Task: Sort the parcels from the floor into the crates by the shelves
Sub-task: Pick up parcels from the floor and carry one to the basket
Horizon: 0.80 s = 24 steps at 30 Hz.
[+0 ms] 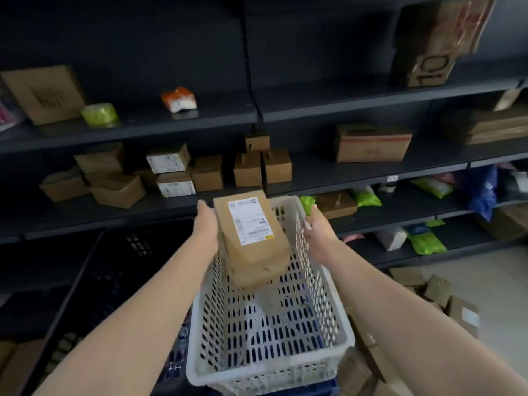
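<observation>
Dark shelves [343, 98] are seen across the whole back, several tiers. Small cartons [207, 172] are stacked on the middle tier; green bags [427, 242] are laid on the lower tiers at right.

A black crate [120, 270] is set low at left, against the shelves, its inside too dark to be read.

A white crate [257, 375] with slotted walls is placed just right of the black one, near the shelves. Its near half is seen bare.

More cartons [437, 290] are heaped on the floor [485, 281] at lower right, beside the white crate.

The parcel [251, 258], a brown carton, is found inside the white crate at its far left end. It is tilted, top end raised toward the far rim, low end down toward the crate's bottom. A white label [251, 222] is carried on its upper face.

Left grip [205, 221]: fingers held straight and wide, laid flat along the parcel's left side, not curled round it.

Right grip [318, 230]: laid on the crate's right rim near the far corner, apart from the parcel. Blurred; whether the rim is clasped cannot be told.
</observation>
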{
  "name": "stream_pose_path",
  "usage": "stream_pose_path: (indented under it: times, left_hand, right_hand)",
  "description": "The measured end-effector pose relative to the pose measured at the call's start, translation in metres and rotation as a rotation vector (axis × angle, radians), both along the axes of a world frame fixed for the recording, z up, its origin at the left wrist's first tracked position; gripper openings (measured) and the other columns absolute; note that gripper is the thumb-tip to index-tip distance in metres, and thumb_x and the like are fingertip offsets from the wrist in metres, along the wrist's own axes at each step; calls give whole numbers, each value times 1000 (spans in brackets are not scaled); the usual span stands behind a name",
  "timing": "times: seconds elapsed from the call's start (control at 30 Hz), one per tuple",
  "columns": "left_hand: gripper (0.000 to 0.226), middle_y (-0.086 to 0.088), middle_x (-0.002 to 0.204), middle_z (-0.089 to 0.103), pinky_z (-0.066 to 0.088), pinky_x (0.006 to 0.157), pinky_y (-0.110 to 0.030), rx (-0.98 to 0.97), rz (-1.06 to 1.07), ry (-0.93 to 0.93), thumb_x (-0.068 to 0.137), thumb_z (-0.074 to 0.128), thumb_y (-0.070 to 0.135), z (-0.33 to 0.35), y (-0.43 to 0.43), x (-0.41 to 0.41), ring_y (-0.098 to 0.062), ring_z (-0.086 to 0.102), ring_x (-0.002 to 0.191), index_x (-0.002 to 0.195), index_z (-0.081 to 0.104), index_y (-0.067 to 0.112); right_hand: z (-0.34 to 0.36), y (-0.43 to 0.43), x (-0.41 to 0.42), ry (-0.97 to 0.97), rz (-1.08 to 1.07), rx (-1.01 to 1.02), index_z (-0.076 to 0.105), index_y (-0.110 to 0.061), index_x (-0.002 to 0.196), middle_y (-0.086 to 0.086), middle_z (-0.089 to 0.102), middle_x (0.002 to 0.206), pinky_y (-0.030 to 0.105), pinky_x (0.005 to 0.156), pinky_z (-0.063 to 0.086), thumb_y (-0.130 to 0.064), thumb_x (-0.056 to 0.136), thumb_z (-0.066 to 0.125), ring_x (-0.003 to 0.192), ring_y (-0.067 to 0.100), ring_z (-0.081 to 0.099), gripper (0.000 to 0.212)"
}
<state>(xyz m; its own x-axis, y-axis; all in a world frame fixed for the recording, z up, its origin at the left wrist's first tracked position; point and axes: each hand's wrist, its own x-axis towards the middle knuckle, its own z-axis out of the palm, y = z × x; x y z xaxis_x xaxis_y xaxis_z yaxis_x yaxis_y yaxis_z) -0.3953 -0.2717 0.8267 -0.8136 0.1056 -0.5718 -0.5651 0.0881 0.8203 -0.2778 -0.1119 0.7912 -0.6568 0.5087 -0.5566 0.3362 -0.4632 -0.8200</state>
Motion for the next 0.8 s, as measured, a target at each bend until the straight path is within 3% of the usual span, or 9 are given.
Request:
stream_pose_path:
  times: [0.07,0.2,0.27,0.33,0.43,0.53,0.67,0.8]
  left_hand:
    - [53,-9,128,56,45,98,-40,-76,-168,198,97,37,49,6,34,8,-29,55,114,136,46,14]
    - [26,-10,101,60,46,82,-34,-134,-797,383,98,46,26,20,108,81,-22,58,93,115,55,8]
    - [15,-9,99,59,44,82,-32,-203,-1032,464,98,46,21,8,143,112,-22,57,95,103,57,12]
    - [18,-10,97,60,42,78,-31,-257,-1128,517,97,49,20,-11,174,136,-24,57,94,102,62,9]
    - [31,-12,105,61,40,69,-27,-342,-1197,514,97,48,17,-38,219,170,-19,56,79,121,60,2]
    - [21,-5,130,55,38,69,-24,-414,-1215,530,97,48,16,-58,265,203,-6,48,67,107,64,5]
    - [21,-2,105,56,40,83,-27,-474,-1155,492,97,48,20,-84,329,242,-13,51,83,107,63,9]
    - [24,-4,100,58,42,83,-30,-554,-1157,390,97,49,24,-118,371,273,-17,53,92,105,64,7]
  right_hand:
    - [-4,25,16,-146,96,251,41,-11,143,14,53,134,37,95,39,-50,98,38,121,28,52,59]
    - [-27,76,85,-509,484,903,30,-16,148,13,52,136,36,89,49,-38,96,48,113,31,58,59]
    - [-29,106,120,-659,608,1041,30,-18,148,12,52,137,37,95,48,-33,95,47,120,29,54,58]
    - [-33,140,153,-747,676,1085,39,-18,143,9,52,138,37,99,46,-29,95,45,123,27,52,50]
    - [-35,189,198,-814,730,1134,51,-18,132,8,56,132,40,96,48,-24,94,44,117,27,55,39]
    - [-38,240,236,-842,733,1152,53,-15,130,8,56,131,40,98,47,-17,93,42,119,27,54,39]
    - [-58,310,280,-828,771,1116,52,-10,133,10,56,132,38,98,45,-25,97,43,119,30,53,41]
    - [-112,376,311,-808,795,1016,56,-12,124,10,61,122,41,92,50,-30,86,48,111,29,58,43]
